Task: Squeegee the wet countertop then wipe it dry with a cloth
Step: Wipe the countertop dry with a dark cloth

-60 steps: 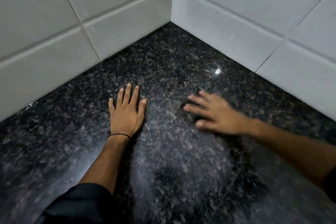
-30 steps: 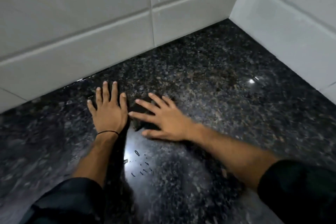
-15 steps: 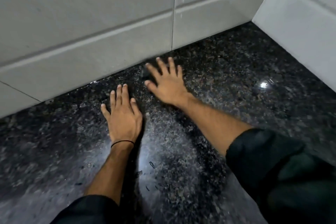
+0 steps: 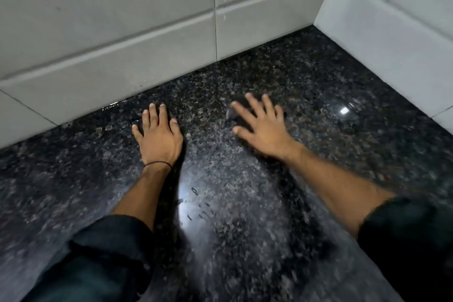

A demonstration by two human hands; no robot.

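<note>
The black speckled granite countertop shines with a wet film. My left hand lies flat on it, palm down, fingers apart, holding nothing; a thin black band circles the wrist. To its right, my right hand presses down with fingers spread and looks motion-blurred. A small dark cloth peeks out from under its fingertips; most of it is hidden by the hand and blends with the stone. No squeegee is in view.
White tiled walls stand along the back and the right, meeting in a corner at the far right. Water beads glint at the back wall seam. A few droplets sit between my forearms.
My right hand, with the cloth under it, slid from near the back wall to the right and slightly toward me. The left hand stayed planted in place.
</note>
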